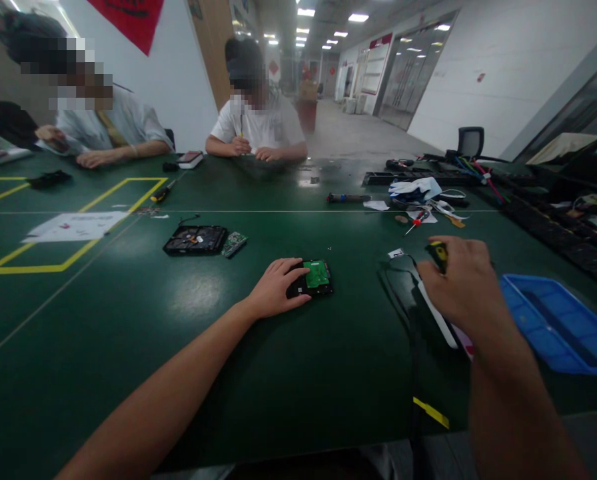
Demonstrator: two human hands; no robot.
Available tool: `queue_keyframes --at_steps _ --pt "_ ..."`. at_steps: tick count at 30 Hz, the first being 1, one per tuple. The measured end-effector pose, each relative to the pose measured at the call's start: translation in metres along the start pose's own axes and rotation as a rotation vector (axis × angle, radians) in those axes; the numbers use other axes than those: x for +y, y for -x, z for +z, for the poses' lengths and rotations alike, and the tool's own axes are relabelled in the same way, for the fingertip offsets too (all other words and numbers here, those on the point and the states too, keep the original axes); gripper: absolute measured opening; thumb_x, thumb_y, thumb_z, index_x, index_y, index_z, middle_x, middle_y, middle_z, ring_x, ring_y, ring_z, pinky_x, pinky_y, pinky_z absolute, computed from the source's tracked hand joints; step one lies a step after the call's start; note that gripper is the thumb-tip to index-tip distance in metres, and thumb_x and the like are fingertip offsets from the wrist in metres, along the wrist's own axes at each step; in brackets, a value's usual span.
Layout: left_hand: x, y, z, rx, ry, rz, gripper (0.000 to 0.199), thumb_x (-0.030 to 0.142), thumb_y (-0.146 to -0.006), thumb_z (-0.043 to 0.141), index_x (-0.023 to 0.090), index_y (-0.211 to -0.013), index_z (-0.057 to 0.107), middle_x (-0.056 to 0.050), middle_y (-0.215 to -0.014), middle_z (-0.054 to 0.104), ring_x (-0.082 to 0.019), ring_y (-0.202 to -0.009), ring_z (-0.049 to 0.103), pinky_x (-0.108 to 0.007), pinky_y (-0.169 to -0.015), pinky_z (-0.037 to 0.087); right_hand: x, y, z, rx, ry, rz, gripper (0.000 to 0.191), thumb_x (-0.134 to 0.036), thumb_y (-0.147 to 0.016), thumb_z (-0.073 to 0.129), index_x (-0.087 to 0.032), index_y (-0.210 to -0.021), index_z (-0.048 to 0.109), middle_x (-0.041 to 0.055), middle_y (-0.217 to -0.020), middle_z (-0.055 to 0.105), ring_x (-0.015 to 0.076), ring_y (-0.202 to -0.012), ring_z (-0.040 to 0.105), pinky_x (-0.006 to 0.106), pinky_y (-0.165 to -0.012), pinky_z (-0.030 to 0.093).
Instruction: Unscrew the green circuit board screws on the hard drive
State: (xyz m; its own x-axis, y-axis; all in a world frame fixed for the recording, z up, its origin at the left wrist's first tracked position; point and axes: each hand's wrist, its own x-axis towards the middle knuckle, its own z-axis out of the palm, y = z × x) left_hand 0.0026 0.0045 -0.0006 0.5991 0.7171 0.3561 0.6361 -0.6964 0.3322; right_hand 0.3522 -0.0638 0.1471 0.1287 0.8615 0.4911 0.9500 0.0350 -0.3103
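Note:
A black hard drive with a green circuit board (318,274) lies on the dark green table near its middle. My left hand (278,288) rests on the drive's left part, fingers spread across its black casing and reaching the board's edge. Off to the right, my right hand (456,280) is raised with its fingers wrapped round a yellow and black tool handle (438,253). The tool's tip cannot be made out. Below that hand lie a white, flat, long object (437,316) and a black cable (412,333).
A blue tray (563,327) sits at the right. An opened black drive (195,239) and a loose circuit board (234,245) lie left of centre. A red screwdriver (417,222) lies beyond my right hand. Two people sit across the table.

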Motion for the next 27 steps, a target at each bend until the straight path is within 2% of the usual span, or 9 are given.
queue_keyframes --at_steps 4,7,9,13,14,18,27 --pt "0.0 0.0 -0.001 0.005 0.008 0.015 0.07 0.063 -0.088 0.068 0.027 -0.146 0.053 -0.014 -0.153 0.047 -0.035 -0.141 0.044 -0.057 -0.118 0.037 -0.056 -0.021 0.034 0.078 -0.189 -0.276 0.043 -0.025 -0.093 0.058 -0.017 -0.135 0.057 0.0202 -0.126 0.059 0.036 -0.119 0.059 0.058 -0.102 0.049" --pt "-0.001 0.001 0.0 0.011 0.005 0.032 0.069 0.062 -0.086 0.07 0.028 -0.144 0.056 -0.014 -0.154 0.046 -0.036 -0.141 0.044 -0.059 -0.116 0.038 -0.071 -0.027 0.067 0.072 -0.385 -0.395 0.042 -0.028 -0.096 0.061 -0.022 -0.137 0.056 0.0138 -0.127 0.066 0.0309 -0.112 0.066 0.054 -0.099 0.054" --pt "-0.002 0.0 0.002 0.025 0.004 0.039 0.066 0.06 -0.086 0.071 0.029 -0.143 0.057 -0.013 -0.154 0.046 -0.037 -0.14 0.044 -0.06 -0.116 0.038 -0.069 -0.022 0.089 0.055 -0.556 -0.384 0.045 -0.029 -0.096 0.064 -0.024 -0.14 0.054 0.0108 -0.126 0.068 0.0272 -0.108 0.07 0.048 -0.094 0.06" --pt "-0.003 -0.001 0.003 0.02 -0.008 0.036 0.063 0.058 -0.088 0.07 0.029 -0.143 0.058 -0.013 -0.155 0.044 -0.037 -0.142 0.042 -0.06 -0.115 0.038 -0.057 0.0 0.121 0.22 -0.788 -0.289 0.053 -0.025 -0.095 0.067 -0.028 -0.145 0.05 0.0092 -0.128 0.068 0.025 -0.106 0.073 0.046 -0.092 0.063" --pt "-0.003 -0.001 0.003 0.017 -0.011 0.036 0.063 0.058 -0.088 0.07 0.029 -0.143 0.058 -0.013 -0.155 0.044 -0.037 -0.142 0.042 -0.06 -0.115 0.038 -0.055 0.005 0.126 0.224 -0.827 -0.28 0.055 -0.023 -0.095 0.067 -0.028 -0.146 0.048 0.0093 -0.129 0.068 0.0251 -0.107 0.073 0.046 -0.094 0.063" --pt "-0.001 -0.002 0.0 -0.003 -0.016 0.023 0.064 0.057 -0.087 0.071 0.03 -0.143 0.057 -0.013 -0.155 0.043 -0.036 -0.141 0.043 -0.06 -0.115 0.038 -0.049 0.015 0.135 0.168 -0.851 -0.304 0.057 -0.018 -0.093 0.068 -0.03 -0.146 0.05 0.0084 -0.132 0.067 0.0253 -0.11 0.073 0.048 -0.098 0.063" --pt "0.001 -0.002 -0.002 -0.013 -0.003 0.016 0.064 0.056 -0.086 0.072 0.03 -0.143 0.057 -0.013 -0.155 0.044 -0.037 -0.141 0.043 -0.06 -0.114 0.038 -0.041 0.015 0.142 0.145 -0.855 -0.27 0.057 -0.018 -0.093 0.068 -0.029 -0.145 0.048 0.0081 -0.132 0.067 0.025 -0.111 0.073 0.049 -0.1 0.062"
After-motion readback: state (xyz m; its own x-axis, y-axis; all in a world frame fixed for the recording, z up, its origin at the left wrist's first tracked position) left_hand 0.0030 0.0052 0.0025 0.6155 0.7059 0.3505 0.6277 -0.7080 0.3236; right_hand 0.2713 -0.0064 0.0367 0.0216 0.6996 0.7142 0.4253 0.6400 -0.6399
